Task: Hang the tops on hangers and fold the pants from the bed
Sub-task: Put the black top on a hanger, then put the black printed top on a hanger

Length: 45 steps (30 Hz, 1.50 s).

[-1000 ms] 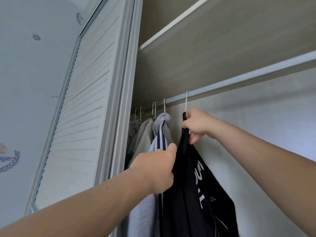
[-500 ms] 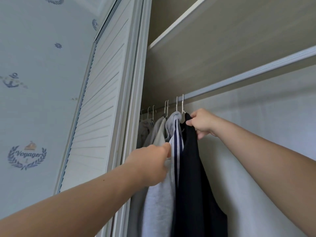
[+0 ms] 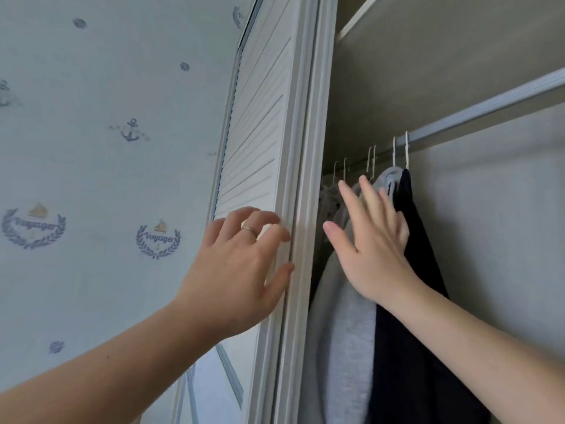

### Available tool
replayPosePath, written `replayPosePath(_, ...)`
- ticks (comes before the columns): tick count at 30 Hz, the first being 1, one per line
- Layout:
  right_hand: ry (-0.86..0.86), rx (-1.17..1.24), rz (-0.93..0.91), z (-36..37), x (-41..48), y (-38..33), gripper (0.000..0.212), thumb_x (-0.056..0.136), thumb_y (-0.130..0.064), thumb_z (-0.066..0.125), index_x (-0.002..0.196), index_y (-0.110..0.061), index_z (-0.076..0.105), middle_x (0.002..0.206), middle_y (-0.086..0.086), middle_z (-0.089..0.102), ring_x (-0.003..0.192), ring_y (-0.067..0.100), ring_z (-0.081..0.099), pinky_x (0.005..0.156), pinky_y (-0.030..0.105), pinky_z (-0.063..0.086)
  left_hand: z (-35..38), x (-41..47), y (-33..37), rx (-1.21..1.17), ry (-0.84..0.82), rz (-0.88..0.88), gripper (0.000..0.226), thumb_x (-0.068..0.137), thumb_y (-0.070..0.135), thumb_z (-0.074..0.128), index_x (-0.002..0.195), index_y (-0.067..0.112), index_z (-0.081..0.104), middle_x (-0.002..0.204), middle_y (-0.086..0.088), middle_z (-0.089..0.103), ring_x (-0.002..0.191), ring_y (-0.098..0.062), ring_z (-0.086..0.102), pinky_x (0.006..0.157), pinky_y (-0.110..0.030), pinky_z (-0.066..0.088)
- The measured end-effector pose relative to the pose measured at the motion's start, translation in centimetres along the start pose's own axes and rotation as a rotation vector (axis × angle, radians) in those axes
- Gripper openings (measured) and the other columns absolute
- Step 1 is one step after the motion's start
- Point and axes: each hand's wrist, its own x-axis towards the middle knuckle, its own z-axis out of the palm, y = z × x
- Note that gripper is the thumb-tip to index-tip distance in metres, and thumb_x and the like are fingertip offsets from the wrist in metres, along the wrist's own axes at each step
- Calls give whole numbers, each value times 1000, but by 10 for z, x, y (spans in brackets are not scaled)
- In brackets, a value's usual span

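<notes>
Nearest to us, against the edge of the white louvred door (image 3: 260, 133), rests our left hand (image 3: 238, 264). It wears a ring, its fingers are relaxed and slightly bent, its fingertips and thumb lie on the door's frame, and it holds nothing. Our right hand (image 3: 370, 240) is a little further in and wide, with fingers straight and spread and the palm turned toward the hanging clothes. It lies over or just before the grey top (image 3: 342, 347); whether it touches the cloth we cannot tell.

Just to the right of that hand, partly behind its wrist, hangs the black top (image 3: 425, 258), last in the row. Its long axis runs straight down from its white hanger hook (image 3: 406, 149). The hook sits over the rail (image 3: 489, 110), close beside the grey top's hook, so we judge the hanging step for this top done.

What the next move turns on is this: the row lies ahead of and above our hands. The right hand is nearer to the row and the left nearer to the door. The bed, with whatever garments remain, is out of view, so both free hands would have to leave the wardrobe (image 3: 489, 209) to fetch the next piece.

Further back is the shelf (image 3: 443, 50) above the rail, and off to the left is the wallpaper (image 3: 91, 148) with anchors and sailboat crests
</notes>
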Motion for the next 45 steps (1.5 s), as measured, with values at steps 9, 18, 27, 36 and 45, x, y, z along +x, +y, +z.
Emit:
replayPosePath(9, -154, 32, -184, 52, -50, -106, 70, 92, -71, 8, 153, -47, -18, 161, -15, -32, 146, 14, -36, 117, 53, -18, -48, -108, -74, 193, -115, -224, 62, 98, 58, 27, 151, 27, 37, 165, -3, 23, 154, -31, 8, 119, -55, 15)
replayPosePath(18, -392, 315, -365, 69, -144, -306, 75, 88, -76, 4, 151, -46, -22, 161, -15, -30, 149, 17, -30, 117, 53, -18, -192, -291, -132, 403, -295, -487, 73, 96, 71, 9, 160, 36, 8, 169, 3, -5, 154, -25, -17, 123, -56, 2)
replayPosePath(27, -674, 678, -590, 43, -304, -544, 72, 88, -77, 6, 151, -51, -19, 161, -21, -27, 150, 14, -27, 118, 50, -17, -395, -534, -124, 545, -476, -888, 71, 93, 74, 9, 157, 45, -3, 168, 9, -14, 150, -15, -26, 123, -47, -7)
replayPosePath(36, -965, 918, -956, -9, -460, -751, 72, 83, -79, -1, 145, -55, -28, 152, -28, -39, 148, 10, -27, 117, 45, -18, -553, -718, -36, 797, -573, -1461, 78, 84, 79, -2, 155, 47, -10, 167, 9, -15, 150, -17, -26, 122, -47, -10)
replayPosePath(45, -1188, 1042, -1246, -43, -556, -903, 73, 87, -75, 11, 153, -51, -10, 163, -23, -19, 150, 8, -20, 117, 42, -16, -634, -836, 17, 869, -505, -1949, 82, 82, 82, -2, 156, 46, -8, 166, 12, -16, 151, -14, -22, 121, -45, -8)
